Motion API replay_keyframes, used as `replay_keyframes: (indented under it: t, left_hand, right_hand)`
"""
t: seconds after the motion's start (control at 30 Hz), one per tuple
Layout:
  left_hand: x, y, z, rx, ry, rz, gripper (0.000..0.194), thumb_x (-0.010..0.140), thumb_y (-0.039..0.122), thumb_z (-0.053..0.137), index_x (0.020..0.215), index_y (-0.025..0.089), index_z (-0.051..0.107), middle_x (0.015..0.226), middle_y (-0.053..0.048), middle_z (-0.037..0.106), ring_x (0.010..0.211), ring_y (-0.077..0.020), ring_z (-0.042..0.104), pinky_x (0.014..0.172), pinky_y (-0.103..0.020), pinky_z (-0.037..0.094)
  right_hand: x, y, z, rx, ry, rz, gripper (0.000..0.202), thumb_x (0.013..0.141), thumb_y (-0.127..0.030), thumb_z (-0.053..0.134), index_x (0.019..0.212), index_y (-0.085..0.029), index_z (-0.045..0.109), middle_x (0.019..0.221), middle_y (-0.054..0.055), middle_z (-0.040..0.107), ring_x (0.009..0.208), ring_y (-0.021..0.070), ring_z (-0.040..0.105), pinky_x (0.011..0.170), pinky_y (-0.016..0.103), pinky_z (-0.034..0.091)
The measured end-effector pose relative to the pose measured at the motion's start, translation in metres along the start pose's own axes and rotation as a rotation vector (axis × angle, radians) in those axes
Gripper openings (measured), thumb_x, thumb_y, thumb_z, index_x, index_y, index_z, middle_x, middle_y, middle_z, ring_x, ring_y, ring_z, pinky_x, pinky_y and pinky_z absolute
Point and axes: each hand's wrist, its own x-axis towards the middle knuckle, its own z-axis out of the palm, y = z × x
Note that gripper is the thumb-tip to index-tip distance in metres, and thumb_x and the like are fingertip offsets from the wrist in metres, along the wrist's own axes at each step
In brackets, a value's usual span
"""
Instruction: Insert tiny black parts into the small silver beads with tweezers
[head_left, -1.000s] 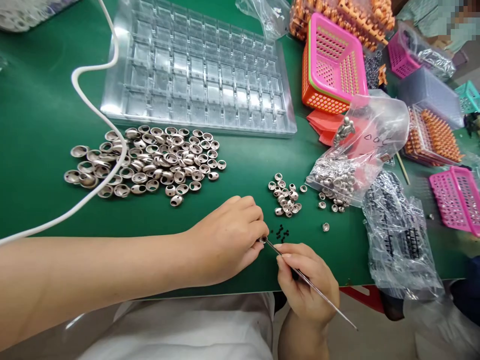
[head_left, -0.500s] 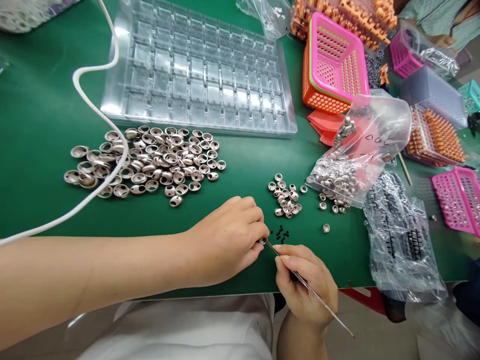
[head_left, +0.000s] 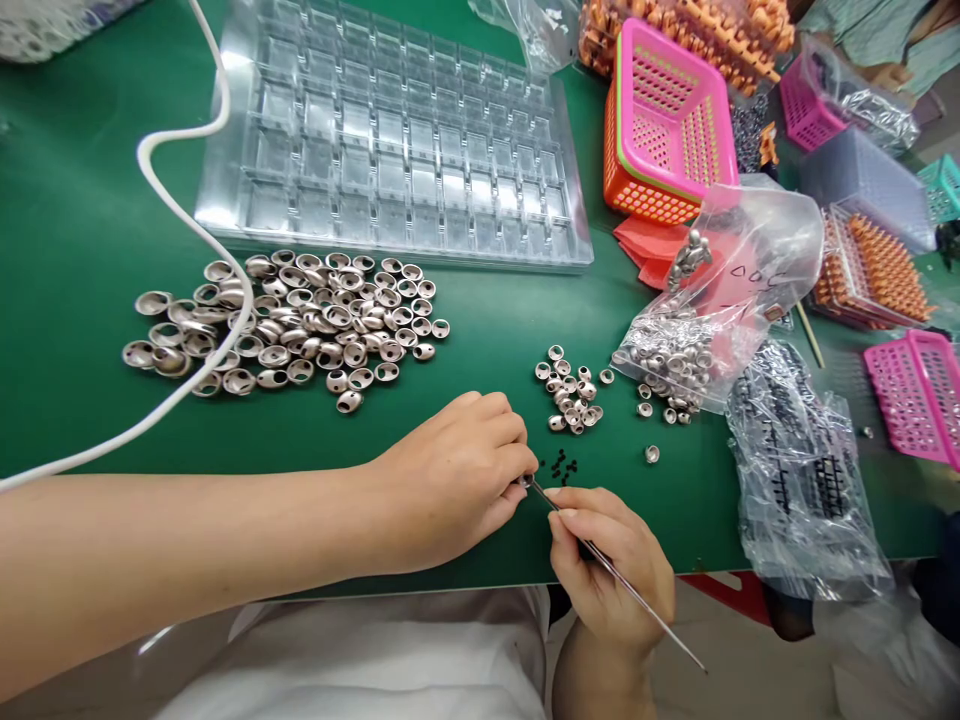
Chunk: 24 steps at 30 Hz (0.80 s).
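Near centre, the left hand (head_left: 461, 480) pinches one silver metal ring (head_left: 526, 481). The right hand (head_left: 624, 545) pinches one slim metal rod (head_left: 630, 588).

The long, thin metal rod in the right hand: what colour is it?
The rod is silvery grey, seen best in the head view.

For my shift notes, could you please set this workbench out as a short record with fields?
Left hand: pinching a small metal piece
Right hand: holding a thin rod, tip at that piece
Nearby: tiny black pieces; small metal pile
Far left: larger metal pile, white cable across it
Behind that pile: clear compartment tray
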Motion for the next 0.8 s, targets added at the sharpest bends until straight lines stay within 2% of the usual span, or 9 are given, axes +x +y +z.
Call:
replay_keyframes:
  t: [0.33, 0.8]
  left_hand:
    - [-0.0004, -0.0003, 0.0008, -0.005, 0.000, 0.003, 0.011, 0.092, 0.014, 0.063, 0.091, 0.014, 0.075, 0.089, -0.005, 0.068, 0.087, -0.0214, 0.055, 0.076, -0.037, 0.039]
    - [0.0002, -0.0017, 0.0015, 0.000, 0.005, 0.006, 0.012, 0.093, 0.015, 0.062, 0.090, 0.015, 0.074, 0.089, -0.005, 0.068, 0.087, -0.0215, 0.054, 0.076, -0.037, 0.039]
  right_hand:
    - [-0.0032, 0.0034, -0.0031, -0.091, -0.043, -0.018, 0.025, 0.089, -0.009, 0.068, 0.108, -0.024, 0.064, 0.098, 0.005, 0.079, 0.082, 0.0180, 0.078, 0.067, 0.032, 0.066]
    - [-0.0031, -0.0026, -0.0006, -0.039, 0.004, 0.050, 0.026, 0.088, -0.008, 0.066, 0.108, -0.025, 0.064, 0.097, 0.006, 0.078, 0.082, 0.0192, 0.076, 0.068, 0.037, 0.065]
